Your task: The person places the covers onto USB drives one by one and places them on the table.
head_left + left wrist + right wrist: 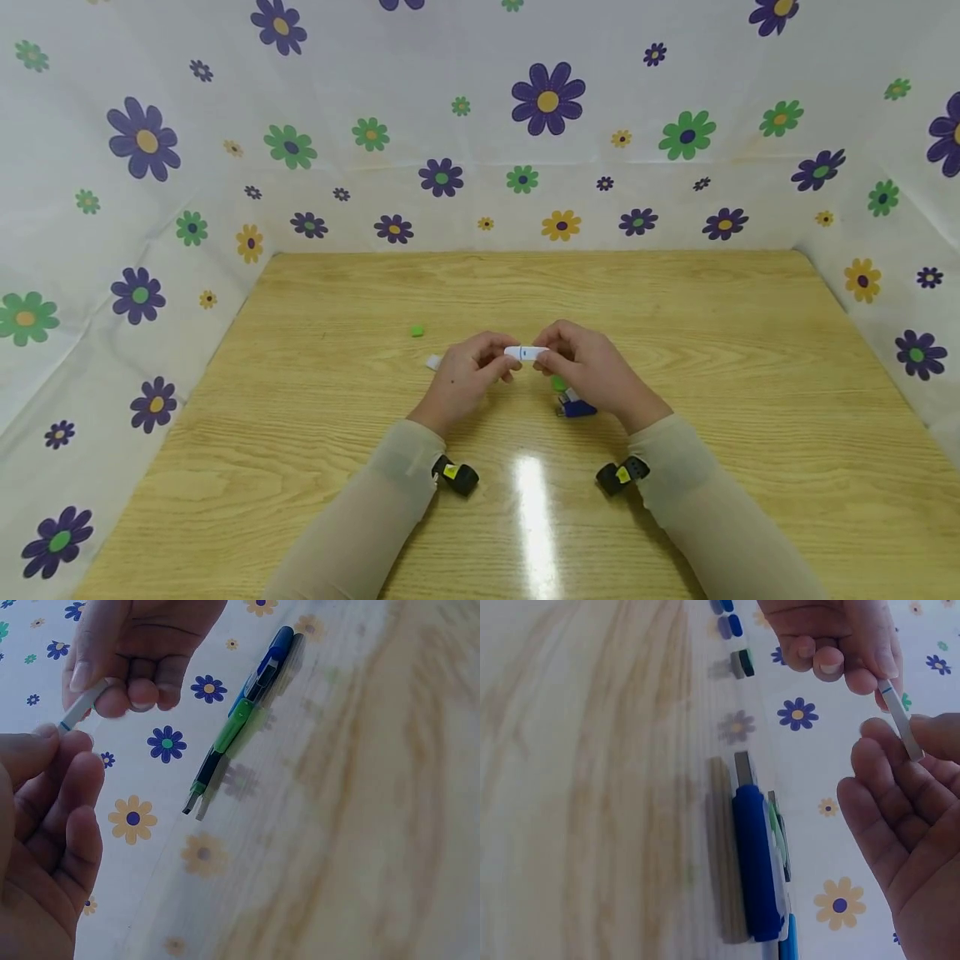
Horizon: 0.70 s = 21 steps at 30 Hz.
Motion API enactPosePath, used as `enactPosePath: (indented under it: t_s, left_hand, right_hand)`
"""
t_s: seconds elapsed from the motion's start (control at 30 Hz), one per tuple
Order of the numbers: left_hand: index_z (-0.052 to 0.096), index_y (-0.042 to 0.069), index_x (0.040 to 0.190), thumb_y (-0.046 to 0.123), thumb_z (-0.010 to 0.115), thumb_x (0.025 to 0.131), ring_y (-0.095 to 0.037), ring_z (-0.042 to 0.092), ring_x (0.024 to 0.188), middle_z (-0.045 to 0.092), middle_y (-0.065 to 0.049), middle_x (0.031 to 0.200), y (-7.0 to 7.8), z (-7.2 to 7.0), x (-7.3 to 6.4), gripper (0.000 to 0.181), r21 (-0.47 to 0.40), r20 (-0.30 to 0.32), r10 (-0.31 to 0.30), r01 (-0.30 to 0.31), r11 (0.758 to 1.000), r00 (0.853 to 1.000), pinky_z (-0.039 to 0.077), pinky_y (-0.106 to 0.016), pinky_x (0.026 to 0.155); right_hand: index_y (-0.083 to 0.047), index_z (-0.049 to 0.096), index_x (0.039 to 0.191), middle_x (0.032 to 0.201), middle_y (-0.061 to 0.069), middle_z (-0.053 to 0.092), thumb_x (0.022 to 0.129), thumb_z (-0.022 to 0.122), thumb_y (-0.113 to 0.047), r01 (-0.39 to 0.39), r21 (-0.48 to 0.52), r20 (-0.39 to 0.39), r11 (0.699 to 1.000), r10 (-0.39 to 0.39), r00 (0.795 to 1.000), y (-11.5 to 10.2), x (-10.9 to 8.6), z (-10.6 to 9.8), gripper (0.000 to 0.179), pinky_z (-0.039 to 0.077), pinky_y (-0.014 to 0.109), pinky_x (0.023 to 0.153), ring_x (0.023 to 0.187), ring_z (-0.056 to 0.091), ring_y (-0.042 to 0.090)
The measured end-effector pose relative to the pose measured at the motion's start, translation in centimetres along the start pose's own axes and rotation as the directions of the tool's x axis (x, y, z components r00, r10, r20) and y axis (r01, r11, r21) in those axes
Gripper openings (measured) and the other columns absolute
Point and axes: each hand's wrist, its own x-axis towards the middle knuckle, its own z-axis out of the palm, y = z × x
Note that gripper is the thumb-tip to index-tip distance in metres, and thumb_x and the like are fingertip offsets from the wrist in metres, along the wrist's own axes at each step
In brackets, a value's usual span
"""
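Both hands hold a white USB flash drive (524, 353) level above the table, its narrow blue line showing near the middle. My left hand (474, 371) pinches one end between thumb and forefinger. At the other end, the thumb and fingers of my right hand (592, 367) grip the body. The drive's metal plug is out of sight. Under the right hand lie a blue flash drive (577, 409), plug bare, and a green flash drive (234, 726), partly hidden in the head view.
A small green cap (417, 332) lies on the wooden table (300, 400) beyond the left hand. Beside that hand's knuckles is a small white piece (432, 362). A dark blue piece (735, 625) shows in the right wrist view. Flower-printed cloth (480, 133) stands behind the table.
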Motion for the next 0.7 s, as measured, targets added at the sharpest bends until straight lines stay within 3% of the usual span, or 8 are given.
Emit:
enactPosePath:
  t_s: [0.1,0.17,0.33,0.43,0.53,0.7]
  left_hand:
    - [0.065,0.016,0.123,0.03,0.061,0.104,-0.02,0.066,0.084,0.072,-0.006,0.098,0.0,0.2,0.0,0.024,-0.001,-0.021,-0.021,0.021,1.0,1.0,0.048,-0.034,0.066]
    - [0.065,0.015,0.124,0.029,0.06,0.104,-0.019,0.066,0.084,0.073,-0.004,0.099,0.1,0.3,0.0,0.025,-0.002,-0.035,-0.033,0.033,0.999,0.999,0.049,-0.035,0.067]
    - [0.064,0.014,0.125,0.026,0.06,0.104,-0.018,0.067,0.084,0.073,-0.002,0.099,0.2,0.4,0.0,0.025,0.02,-0.053,-0.042,0.043,0.999,0.998,0.049,-0.035,0.067]
    - [0.063,0.014,0.126,0.026,0.06,0.105,-0.018,0.067,0.085,0.073,-0.005,0.101,0.2,0.5,0.1,0.025,0.021,-0.049,-0.052,0.053,0.998,0.997,0.051,-0.036,0.071]
    - [0.061,0.013,0.13,0.025,0.059,0.105,-0.019,0.067,0.086,0.073,-0.005,0.102,0.1,0.5,0.3,0.028,0.016,-0.057,-0.072,0.073,0.997,0.996,0.051,-0.036,0.073]
    - [0.055,0.012,0.136,0.02,0.057,0.105,-0.019,0.066,0.085,0.071,-0.005,0.101,-0.3,0.3,0.5,0.032,0.004,-0.105,-0.116,0.117,0.993,0.988,0.051,-0.038,0.073]
  right_hand:
    - [-0.018,0.063,0.116,0.094,0.001,0.069,0.103,0.063,-0.024,0.04,-0.154,-0.008,0.987,-0.042,0.999,0.1,0.1,-0.1,0.014,0.052,0.038,0.069,0.077,0.061,0.02]
    - [-0.018,0.064,0.114,0.094,-0.004,0.067,0.1,0.067,-0.023,0.072,-0.263,-0.013,0.962,-0.078,0.997,0.1,0.3,-0.1,0.015,0.052,0.036,0.071,0.08,0.061,0.015]
    - [-0.016,0.067,0.105,0.095,-0.006,0.063,0.098,0.07,-0.023,0.151,-0.495,0.018,0.856,-0.163,0.986,0.0,1.3,-0.5,0.01,0.051,0.035,0.073,0.081,0.059,0.014]
    - [-0.016,0.067,0.104,0.093,-0.005,0.063,0.097,0.071,-0.025,0.17,-0.564,0.047,0.808,-0.174,0.984,0.0,1.9,-0.8,0.011,0.051,0.034,0.07,0.079,0.059,0.014]
    - [-0.016,0.068,0.104,0.093,-0.005,0.064,0.097,0.071,-0.026,0.156,-0.583,0.059,0.798,-0.15,0.987,0.0,2.7,-1.0,0.012,0.052,0.034,0.072,0.08,0.059,0.013]
    - [-0.016,0.068,0.102,0.089,-0.004,0.063,0.097,0.07,-0.025,0.118,-0.567,0.077,0.815,-0.09,0.993,-0.1,4.5,-1.4,0.011,0.05,0.034,0.071,0.075,0.057,0.014]
